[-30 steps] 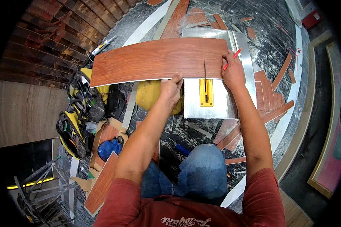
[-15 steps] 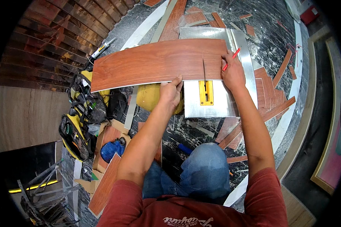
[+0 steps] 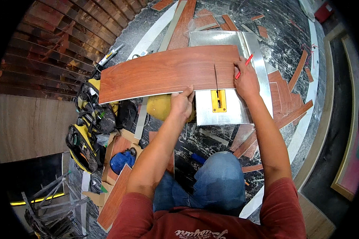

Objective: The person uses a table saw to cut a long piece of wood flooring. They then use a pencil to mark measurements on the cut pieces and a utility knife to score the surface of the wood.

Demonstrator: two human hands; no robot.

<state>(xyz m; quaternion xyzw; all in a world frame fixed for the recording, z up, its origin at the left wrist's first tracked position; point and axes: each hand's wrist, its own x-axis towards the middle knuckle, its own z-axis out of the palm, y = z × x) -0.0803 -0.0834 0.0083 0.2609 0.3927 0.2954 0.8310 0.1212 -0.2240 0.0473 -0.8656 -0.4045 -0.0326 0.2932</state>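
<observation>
"Head view: how was the left hand?"
"It pinched the reddish-brown plank by its near edge, thumb on top."
"And the right hand?"
"It lay half-curled on the plank's right end, gripping a red pencil."
"Where was the plank?"
"It stretched across the metal plate, its left part overhanging."

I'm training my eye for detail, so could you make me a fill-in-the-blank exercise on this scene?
The right hand holds a pencil-like stick coloured ____.
The slotted insert in the metal tabletop is coloured ____.
The left hand touches a plank patterned like ____.
The person's jeans are coloured ____.

Missing words: red; yellow; wood; blue.
</observation>
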